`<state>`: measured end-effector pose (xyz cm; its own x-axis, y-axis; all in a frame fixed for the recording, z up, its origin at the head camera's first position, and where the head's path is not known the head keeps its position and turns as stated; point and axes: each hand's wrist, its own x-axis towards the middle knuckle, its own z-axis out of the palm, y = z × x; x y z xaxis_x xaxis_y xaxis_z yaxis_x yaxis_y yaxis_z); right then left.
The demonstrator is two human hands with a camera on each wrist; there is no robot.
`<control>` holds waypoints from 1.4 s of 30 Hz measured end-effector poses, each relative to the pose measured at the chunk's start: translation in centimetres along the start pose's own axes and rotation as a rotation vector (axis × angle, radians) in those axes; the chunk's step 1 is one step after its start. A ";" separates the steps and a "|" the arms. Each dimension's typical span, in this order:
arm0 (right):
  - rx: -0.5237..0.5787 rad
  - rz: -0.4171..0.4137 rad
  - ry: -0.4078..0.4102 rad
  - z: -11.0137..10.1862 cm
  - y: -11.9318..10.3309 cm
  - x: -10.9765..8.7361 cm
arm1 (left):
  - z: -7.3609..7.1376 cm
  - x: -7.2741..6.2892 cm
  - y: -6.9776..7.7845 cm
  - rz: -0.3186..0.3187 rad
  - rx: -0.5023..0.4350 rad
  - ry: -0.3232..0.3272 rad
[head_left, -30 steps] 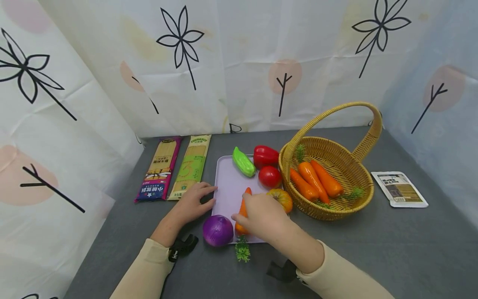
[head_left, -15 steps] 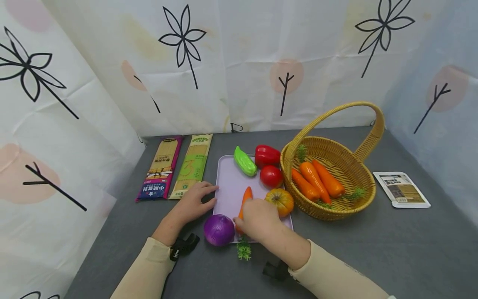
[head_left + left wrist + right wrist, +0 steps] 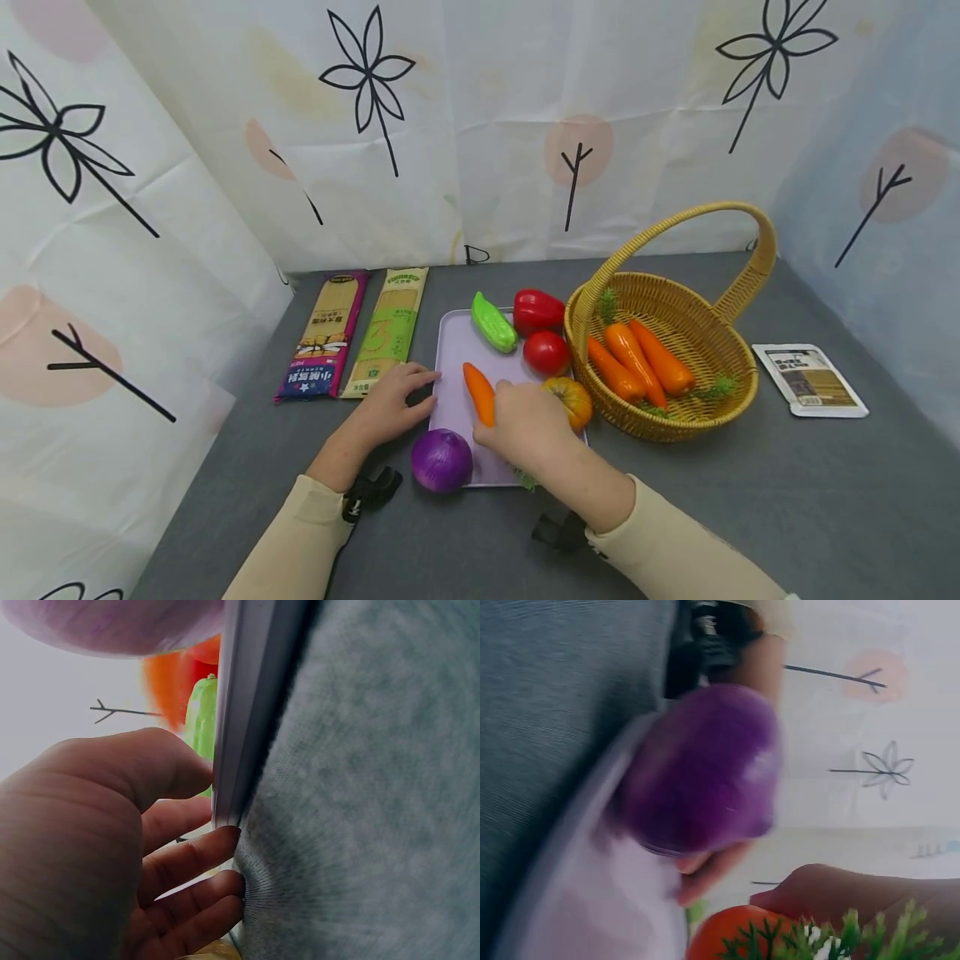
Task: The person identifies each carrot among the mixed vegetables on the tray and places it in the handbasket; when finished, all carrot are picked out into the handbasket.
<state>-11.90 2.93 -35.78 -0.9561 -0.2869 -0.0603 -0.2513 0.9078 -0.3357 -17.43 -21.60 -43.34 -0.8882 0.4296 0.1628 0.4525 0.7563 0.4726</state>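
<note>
My right hand [image 3: 531, 423] grips an orange carrot [image 3: 478, 393] over the pale purple tray [image 3: 453, 342], its tip pointing away to the left. The carrot's green leaves [image 3: 840, 937] show below the hand. My left hand [image 3: 392, 406] rests at the tray's left edge, its thumb and fingertips [image 3: 223, 838] right at the rim. A purple onion [image 3: 442, 460] sits at the tray's near left corner. A green pepper [image 3: 494, 322], a red bell pepper [image 3: 537, 312], a tomato [image 3: 546, 353] and a small pumpkin [image 3: 574, 402], partly hidden by my right hand, lie along the tray's far and right sides.
A wicker basket [image 3: 731, 358] with a tall handle and several carrots [image 3: 663, 358] inside stands to the right. Beyond it lies a flat white packet [image 3: 810, 381]. Two noodle packs [image 3: 322, 337] lie at the back left. Printed cloth walls [image 3: 495, 167] close off the back and sides.
My right hand has turned the carrot so its tip swings left, and the leaves have moved from beyond the tray's near edge to beneath the hand. The left hand stays in place.
</note>
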 end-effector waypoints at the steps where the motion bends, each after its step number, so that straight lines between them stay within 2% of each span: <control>1: 0.023 -0.002 0.026 -0.4 0.0 -0.2 | 0.0 0.0 0.0 0.000 0.002 0.000; 7: 0.103 -0.033 0.181 -3.2 0.1 -1.1 | 0.0 0.2 0.1 -0.019 0.002 -0.004; 13: 0.146 -0.117 0.311 -6.0 0.7 -2.6 | 0.1 0.1 0.0 -0.030 0.001 -0.003; 19: 0.274 -0.140 0.354 -8.6 1.5 -4.3 | 0.1 -0.1 0.0 -0.027 -0.005 -0.006; 26: 0.392 -0.201 0.414 -10.6 3.0 -5.3 | 0.1 0.0 -0.1 -0.013 0.001 -0.008; 36: 0.455 -0.157 0.520 -13.2 5.6 -7.1 | 0.2 0.0 0.0 0.007 0.007 0.008; 42: 0.461 -0.056 0.514 -14.6 7.5 -8.2 | 0.2 0.0 0.0 0.010 0.008 0.013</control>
<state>-8.20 16.55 -24.09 -0.9223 -0.0445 0.3839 -0.3212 0.6405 -0.6975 -17.46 -21.55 -43.50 -0.8846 0.4306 0.1790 0.4619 0.7559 0.4639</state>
